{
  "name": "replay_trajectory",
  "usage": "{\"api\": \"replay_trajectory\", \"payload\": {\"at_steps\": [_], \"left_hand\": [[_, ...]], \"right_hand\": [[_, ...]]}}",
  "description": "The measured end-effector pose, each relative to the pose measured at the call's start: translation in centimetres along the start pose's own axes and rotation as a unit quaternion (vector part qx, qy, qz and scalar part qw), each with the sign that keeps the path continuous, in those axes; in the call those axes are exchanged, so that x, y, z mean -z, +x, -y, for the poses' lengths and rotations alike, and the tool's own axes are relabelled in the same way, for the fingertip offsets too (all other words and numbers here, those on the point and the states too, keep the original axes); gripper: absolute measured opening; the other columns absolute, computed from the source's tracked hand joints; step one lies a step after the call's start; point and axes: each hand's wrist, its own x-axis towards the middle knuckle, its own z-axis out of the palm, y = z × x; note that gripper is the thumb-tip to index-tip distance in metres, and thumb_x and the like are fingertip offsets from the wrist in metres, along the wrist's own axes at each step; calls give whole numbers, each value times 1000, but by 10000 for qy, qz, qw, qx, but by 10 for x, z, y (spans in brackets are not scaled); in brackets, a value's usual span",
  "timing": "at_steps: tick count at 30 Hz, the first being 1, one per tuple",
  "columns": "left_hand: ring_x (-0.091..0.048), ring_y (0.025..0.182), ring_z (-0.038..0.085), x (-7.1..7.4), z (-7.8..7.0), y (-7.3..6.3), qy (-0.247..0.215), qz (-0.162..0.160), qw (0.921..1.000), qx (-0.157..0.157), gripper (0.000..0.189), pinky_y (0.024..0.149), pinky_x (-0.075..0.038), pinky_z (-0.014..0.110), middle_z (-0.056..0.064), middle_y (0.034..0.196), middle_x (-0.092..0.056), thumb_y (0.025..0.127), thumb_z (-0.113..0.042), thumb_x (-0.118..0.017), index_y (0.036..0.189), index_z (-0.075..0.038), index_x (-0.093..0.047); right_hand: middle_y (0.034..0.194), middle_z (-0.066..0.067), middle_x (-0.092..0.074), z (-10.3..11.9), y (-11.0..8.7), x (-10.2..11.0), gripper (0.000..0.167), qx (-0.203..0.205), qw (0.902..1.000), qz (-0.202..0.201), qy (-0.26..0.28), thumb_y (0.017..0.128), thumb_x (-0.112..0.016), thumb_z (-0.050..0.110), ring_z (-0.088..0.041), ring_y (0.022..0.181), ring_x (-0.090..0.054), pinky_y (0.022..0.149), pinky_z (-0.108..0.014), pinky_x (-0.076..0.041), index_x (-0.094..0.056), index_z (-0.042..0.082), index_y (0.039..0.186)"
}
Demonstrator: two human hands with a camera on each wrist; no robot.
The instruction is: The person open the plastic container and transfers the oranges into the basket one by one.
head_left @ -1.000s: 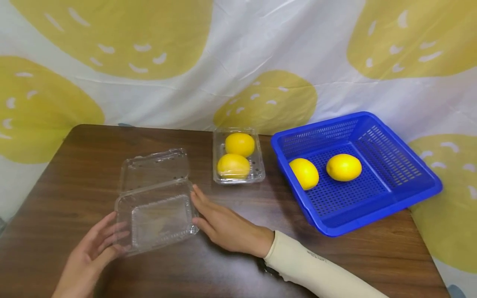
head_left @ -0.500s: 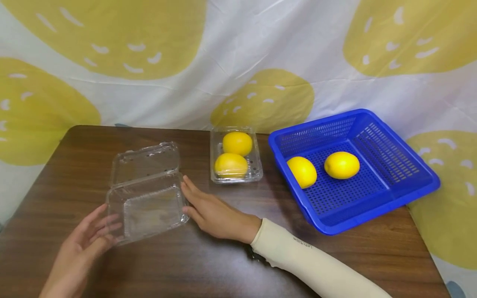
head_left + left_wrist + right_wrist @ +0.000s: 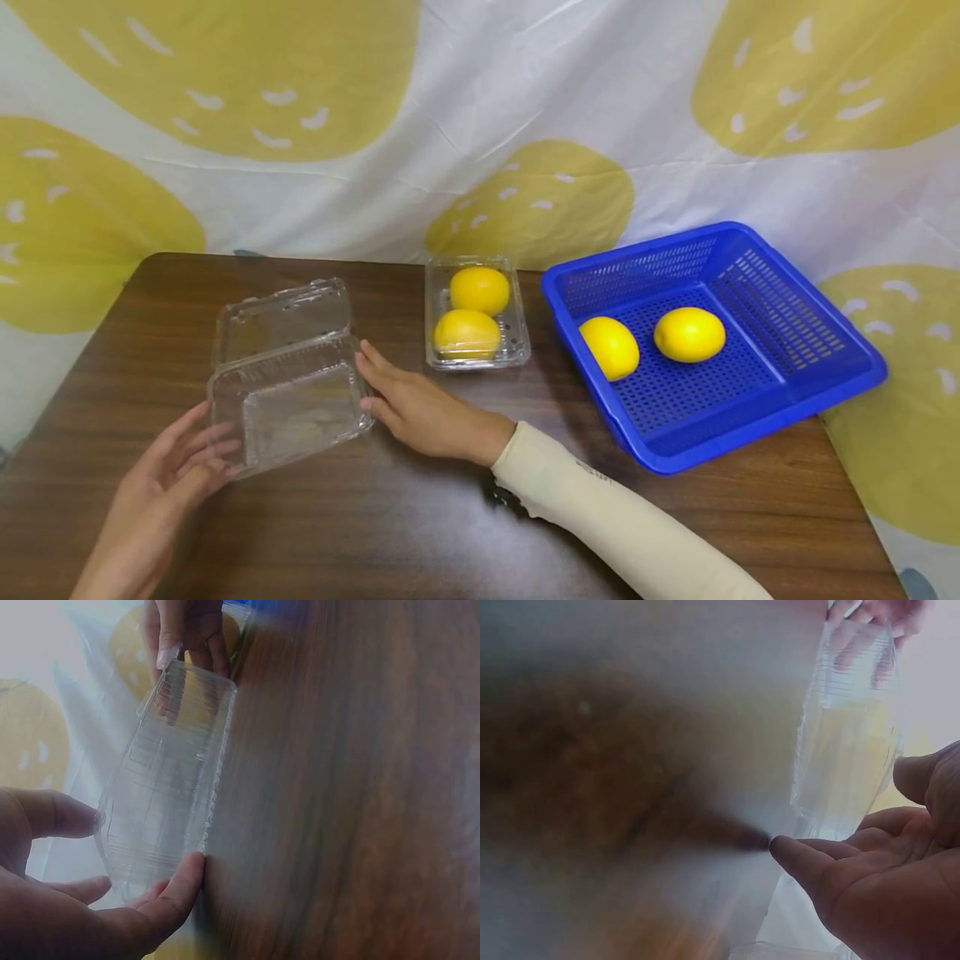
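Observation:
An unfolded clear plastic clamshell box (image 3: 296,408) lies on the table at the left of the head view. Its lid (image 3: 285,321) is laid back on the far side, and no fruit is inside. My left hand (image 3: 153,492) touches the near left end with spread fingers, some visible through the plastic. Against the right end rest the straight fingers of my right hand (image 3: 423,408). The left wrist view shows the fingertips (image 3: 191,866) at the lower edge of the box (image 3: 165,765). In the right wrist view, my right fingers (image 3: 810,862) stand beside the same box (image 3: 847,735).
Behind and right of the hands sits a second clear clamshell (image 3: 487,364) containing two lemons (image 3: 480,290). A blue plastic basket (image 3: 712,450) at the right holds two more lemons (image 3: 690,335). A printed cloth (image 3: 300,192) hangs along the back of the brown table (image 3: 390,533).
Both hands have shifted the unfolded clamshell a little to the left and away from me. The filled clamshell and the basket have stayed where they were.

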Motion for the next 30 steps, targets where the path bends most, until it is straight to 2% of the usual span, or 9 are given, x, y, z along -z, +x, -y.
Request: {"api": "replay_trajectory", "payload": {"at_steps": [6,13,19,22,25,26,30], "left_hand": [[-69,124,6,0,-4,3,-59,-20,10000,55,74,98,-60,21,-7,143,-67,108,16,-51,174,-4,-24],[-68,124,7,-2,-8,8,-50,-174,9997,141,76,98,-61,23,-5,143,-66,109,10,-55,174,-1,-17],[-69,120,5,-7,-8,4,-59,-504,9986,170,73,93,-64,26,-8,138,-67,114,0,-54,172,8,-11],[-71,110,8,-12,-7,-4,-50,-893,9954,333,55,85,-66,27,-8,129,-70,116,-8,-53,164,4,-28],[-71,97,13,-19,-7,-12,26,-1217,9900,719,32,76,-66,29,-3,119,-69,118,-18,-51,143,-3,-41],[-71,93,15,-21,-7,-15,6,-1272,9884,834,25,73,-66,30,0,114,-69,118,-20,-51,136,-5,-42],[-72,80,21,-30,-6,-22,-205,-1230,9861,1101,26,65,-67,36,6,99,-67,119,-23,-49,122,3,-49]], "right_hand": [[181,-19,-10,-2,7,1,65,-73,9999,-51,55,119,-49,26,-31,164,-25,134,-41,-23,-23,1,172],[181,-19,-15,-3,15,2,66,-144,9997,-207,34,118,-52,26,-33,162,-31,134,-41,-26,-25,1,173],[180,-21,-18,-4,14,4,65,-206,9983,-451,317,118,-52,26,-34,163,-31,134,-44,-26,-28,-1,172],[179,-22,-22,-4,4,5,64,-277,9970,-594,411,118,-54,27,-35,163,-32,134,-47,-27,-33,-2,170],[178,-23,-28,-3,-16,6,61,-302,9961,-686,461,116,-57,27,-36,162,-34,134,-49,-29,-40,-2,168],[177,-23,-31,-3,-23,7,60,-308,9960,-705,464,116,-58,27,-35,162,-35,133,-50,-29,-42,-1,166],[171,-22,-43,-4,-54,10,53,-310,9945,-865,493,115,-60,25,-33,159,-42,132,-48,-33,-51,-1,161]]}}
